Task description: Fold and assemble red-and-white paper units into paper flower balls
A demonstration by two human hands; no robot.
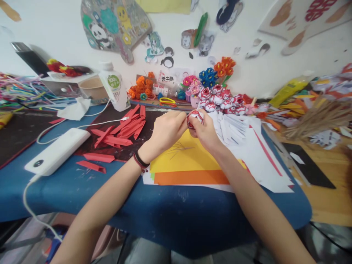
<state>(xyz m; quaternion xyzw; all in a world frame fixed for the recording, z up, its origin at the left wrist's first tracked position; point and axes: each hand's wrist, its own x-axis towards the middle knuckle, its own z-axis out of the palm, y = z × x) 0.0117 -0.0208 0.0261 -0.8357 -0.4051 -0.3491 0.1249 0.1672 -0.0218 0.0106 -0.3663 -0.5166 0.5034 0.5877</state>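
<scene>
A red-and-white paper flower [195, 118] is held up over the yellow paper sheets [189, 154], between my two hands. My right hand [206, 132] grips it, with the thumb across its front. Closed in a pinch, my left hand [168, 128] meets the flower's left side; its fingertips are partly hidden. Thin wire-like pieces [178, 147] lie on the yellow sheet below. Behind my hands sits a cluster of similar red-and-white paper flowers [217, 98]. White paper strips [229, 128] lie to the right of my right hand.
Folded red paper pieces [126, 126] lie left of my hands on a dark mat. A white power bank [57, 151] with a cable and a white bottle [114, 86] stand farther left. Yellow-handled scissors [167, 102] lie at the back. Brown sticks [319, 117] lie right.
</scene>
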